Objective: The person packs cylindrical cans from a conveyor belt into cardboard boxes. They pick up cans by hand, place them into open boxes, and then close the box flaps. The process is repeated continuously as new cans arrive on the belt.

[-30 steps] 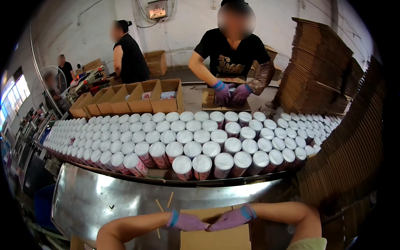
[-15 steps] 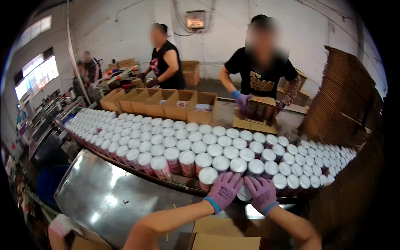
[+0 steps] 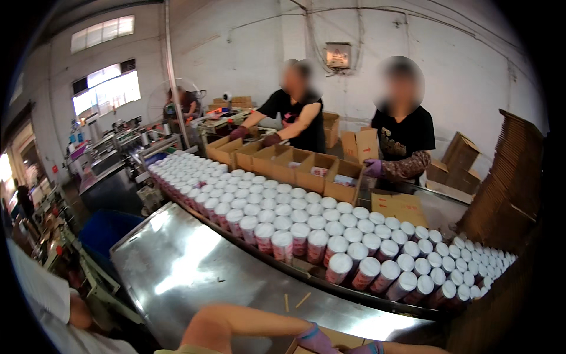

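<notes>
1. Cardboard carton (image 3: 348, 338), partly cut off by the lower edge, lay between five and six o'clock, beneath the person's hands.
2. Left hand (image 3: 317, 339), in a purple glove with a blue cuff, reached over the carton's near-left part; its fingers ran out of view, so I could not tell how open it was or whether it grasped anything.
3. Right hand (image 3: 369, 348), gloved alike, came in at the carton's right side (little more than its back and cuff showed); its grip could not be told either.
4. Two thin strips (image 3: 287, 302) lay at six o'clock on the shiny metal table (image 3: 194, 253).
5. White-topped cans (image 3: 283, 242) stood upright in packed rows from nine o'clock to nearly four.
6. Between two and three o'clock, a co-worker's gloved hand (image 3: 372, 168) touched an upright open box (image 3: 359, 146).
</notes>
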{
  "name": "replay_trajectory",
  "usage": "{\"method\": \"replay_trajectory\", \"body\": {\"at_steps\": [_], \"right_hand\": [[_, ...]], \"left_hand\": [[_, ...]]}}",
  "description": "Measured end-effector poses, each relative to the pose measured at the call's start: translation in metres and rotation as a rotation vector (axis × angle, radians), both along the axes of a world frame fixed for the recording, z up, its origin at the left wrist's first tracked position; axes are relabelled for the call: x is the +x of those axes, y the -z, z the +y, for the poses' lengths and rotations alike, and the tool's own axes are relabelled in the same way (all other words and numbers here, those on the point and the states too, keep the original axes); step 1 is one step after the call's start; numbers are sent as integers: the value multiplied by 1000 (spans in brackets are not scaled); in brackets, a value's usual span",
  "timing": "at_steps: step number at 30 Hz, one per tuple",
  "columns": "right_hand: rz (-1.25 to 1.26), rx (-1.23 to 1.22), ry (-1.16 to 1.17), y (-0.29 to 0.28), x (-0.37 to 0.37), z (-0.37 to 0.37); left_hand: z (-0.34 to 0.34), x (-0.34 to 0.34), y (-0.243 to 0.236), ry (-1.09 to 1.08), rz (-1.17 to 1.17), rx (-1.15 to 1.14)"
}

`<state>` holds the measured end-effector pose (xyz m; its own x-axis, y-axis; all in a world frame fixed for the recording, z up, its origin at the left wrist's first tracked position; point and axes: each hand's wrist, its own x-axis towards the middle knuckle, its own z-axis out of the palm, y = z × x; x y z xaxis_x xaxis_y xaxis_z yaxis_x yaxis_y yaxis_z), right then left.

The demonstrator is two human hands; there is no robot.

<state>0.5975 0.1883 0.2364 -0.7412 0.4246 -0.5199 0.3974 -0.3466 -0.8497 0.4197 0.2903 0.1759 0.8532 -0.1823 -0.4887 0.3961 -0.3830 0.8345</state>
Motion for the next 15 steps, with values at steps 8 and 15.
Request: {"method": "replay_trajectory", "body": {"at_steps": [8,15], "right_hand": [[-135,-202,314,-53,2,-97],[-484,201,-270,-76,-70,-108]], "left_hand": [[-82,-135,32,-788,27,-194],[-229,-179,149,-1387,-115,-626]]}}
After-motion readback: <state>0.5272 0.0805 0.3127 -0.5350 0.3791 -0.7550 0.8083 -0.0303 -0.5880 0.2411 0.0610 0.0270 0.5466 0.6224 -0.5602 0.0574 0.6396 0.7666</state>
